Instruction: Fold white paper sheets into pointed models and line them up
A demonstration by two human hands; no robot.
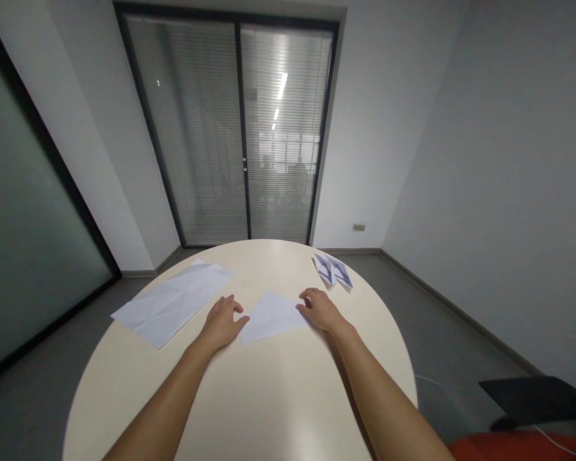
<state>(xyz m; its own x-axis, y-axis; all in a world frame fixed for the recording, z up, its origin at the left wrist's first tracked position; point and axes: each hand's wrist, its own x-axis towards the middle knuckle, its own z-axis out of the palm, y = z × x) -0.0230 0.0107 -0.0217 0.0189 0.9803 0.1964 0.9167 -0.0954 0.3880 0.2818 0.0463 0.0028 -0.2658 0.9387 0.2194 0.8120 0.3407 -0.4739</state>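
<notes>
The flat white paper sheet (272, 317) may skew if the bare left hand (223, 323) at its 9 o'clock and bare right hand (322, 310) at 3 o'clock, grips indeterminable, pull unevenly.

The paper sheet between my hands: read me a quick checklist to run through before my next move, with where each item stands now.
1. Paper sheet resting on the table: ok.
2. Left hand at the sheet's left side, right hand at its right: ok.
3. Sheet pinched firmly by either hand: cannot tell.
4. Large creased sheet apart from the smaller one: ok.
5. Large sheet's far-left corner fully supported: cannot tell; it lies at the table's edge.
6. Folded paper pieces clear of the right hand: ok.
</notes>
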